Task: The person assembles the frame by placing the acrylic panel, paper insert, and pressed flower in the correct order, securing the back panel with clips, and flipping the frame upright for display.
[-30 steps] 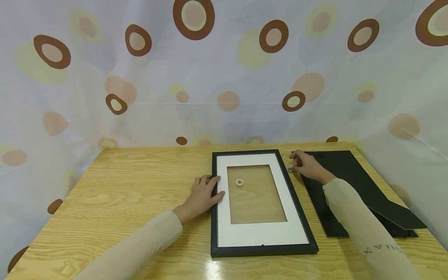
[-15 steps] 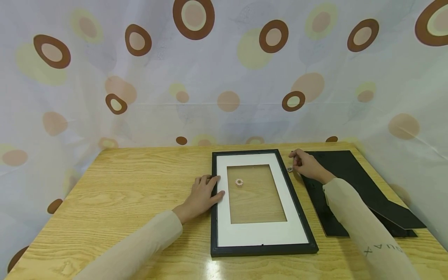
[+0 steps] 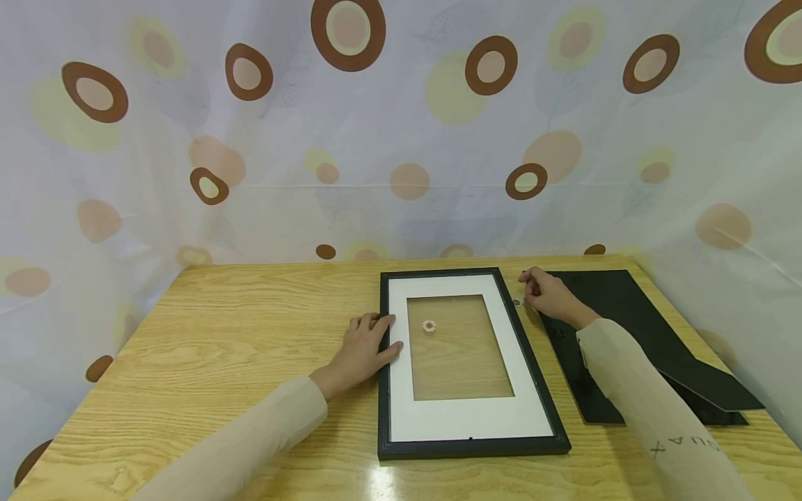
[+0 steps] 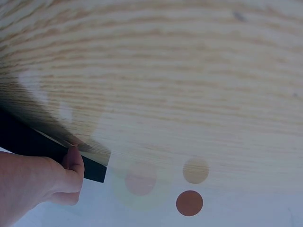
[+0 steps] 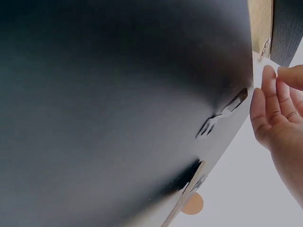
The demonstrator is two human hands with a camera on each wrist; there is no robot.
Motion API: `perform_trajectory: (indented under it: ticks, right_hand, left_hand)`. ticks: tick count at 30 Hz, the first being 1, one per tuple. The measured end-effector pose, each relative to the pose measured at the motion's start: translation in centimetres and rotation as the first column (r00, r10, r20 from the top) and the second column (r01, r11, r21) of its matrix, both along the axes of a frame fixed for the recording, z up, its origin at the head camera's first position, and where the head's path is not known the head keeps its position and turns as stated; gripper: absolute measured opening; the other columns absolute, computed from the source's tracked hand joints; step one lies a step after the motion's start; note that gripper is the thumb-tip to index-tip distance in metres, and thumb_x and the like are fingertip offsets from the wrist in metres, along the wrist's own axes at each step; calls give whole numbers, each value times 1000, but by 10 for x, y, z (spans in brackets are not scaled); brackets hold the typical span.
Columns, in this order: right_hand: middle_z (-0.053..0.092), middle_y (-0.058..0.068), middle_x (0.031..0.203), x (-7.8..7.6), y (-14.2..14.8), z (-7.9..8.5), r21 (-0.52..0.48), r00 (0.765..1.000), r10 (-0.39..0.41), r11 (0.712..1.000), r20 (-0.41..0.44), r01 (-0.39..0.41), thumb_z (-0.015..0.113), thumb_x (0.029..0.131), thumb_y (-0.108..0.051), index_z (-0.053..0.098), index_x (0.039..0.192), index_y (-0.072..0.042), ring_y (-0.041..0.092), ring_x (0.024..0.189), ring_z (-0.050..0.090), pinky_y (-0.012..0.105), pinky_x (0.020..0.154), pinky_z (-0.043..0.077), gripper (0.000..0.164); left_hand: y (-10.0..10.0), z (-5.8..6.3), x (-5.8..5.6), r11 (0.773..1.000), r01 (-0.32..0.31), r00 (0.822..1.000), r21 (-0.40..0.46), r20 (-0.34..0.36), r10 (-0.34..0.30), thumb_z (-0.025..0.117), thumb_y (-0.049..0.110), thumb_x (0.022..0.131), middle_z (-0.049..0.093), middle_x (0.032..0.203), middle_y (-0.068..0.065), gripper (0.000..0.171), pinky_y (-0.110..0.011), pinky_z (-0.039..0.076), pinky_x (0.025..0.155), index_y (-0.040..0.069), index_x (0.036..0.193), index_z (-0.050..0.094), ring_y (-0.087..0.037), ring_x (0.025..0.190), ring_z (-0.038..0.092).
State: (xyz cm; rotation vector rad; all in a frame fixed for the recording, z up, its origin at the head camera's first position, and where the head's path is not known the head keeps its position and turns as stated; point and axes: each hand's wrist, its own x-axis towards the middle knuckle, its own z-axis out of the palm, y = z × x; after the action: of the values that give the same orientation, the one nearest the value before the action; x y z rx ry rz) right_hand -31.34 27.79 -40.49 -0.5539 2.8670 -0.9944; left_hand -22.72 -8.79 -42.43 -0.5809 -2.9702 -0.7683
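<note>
A black picture frame with a white mat lies flat, its window showing the wood below. Inside the window sits a small pale daisy-like flower. My left hand grips the frame's left side, with thumb and forefinger over the edge onto the mat; in the left wrist view, fingers curl at the dark outer edge. Just off the frame's right side, my right hand pinches a second small flower at its fingertips. That flower shows beyond the fingertips in the right wrist view, partly hidden.
A black backing board with a folded-out stand leg lies under and beside the right forearm. Small metal clips show on it. The wooden table reaches a patterned curtain at the back.
The flower at my right fingertips has tilted slightly and now looks flatter. Both hands and the frame hold their places.
</note>
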Motion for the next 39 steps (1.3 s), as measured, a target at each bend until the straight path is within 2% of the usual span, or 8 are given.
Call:
perform_trajectory:
  ticks: [13, 26, 39]
  right_hand:
    - [56, 22, 90, -2, -8, -1, 62, 1000, -13, 998, 7, 13, 44, 88, 8, 43, 113, 12, 28, 81, 56, 32, 64, 44, 25]
    - [57, 21, 86, -12, -14, -3, 92, 998, -47, 995, 33, 44, 42, 88, 5, 43, 112, 12, 23, 72, 54, 31, 61, 41, 25]
    - [56, 21, 86, -18, -16, -6, 132, 996, -43, 991, 79, 33, 40, 88, 6, 41, 115, 11, 21, 67, 47, 30, 60, 38, 28]
  left_hand:
    - [0, 0, 0, 1000, 2, 1000, -2, -10, -2, 51, 38, 91, 39, 133, -22, 54, -51, 29, 100, 10, 136, 41, -38, 121, 33]
    - [0, 1, 1, 1000, 1, 1000, -1, -13, -1, 51, 38, 91, 39, 133, -23, 53, -52, 30, 99, 10, 135, 41, -39, 121, 34]
    - [1, 5, 3, 1000, -5, 1000, 1, 4, 5, 51, 38, 91, 38, 134, -23, 54, -52, 29, 100, 11, 136, 40, -38, 121, 33]
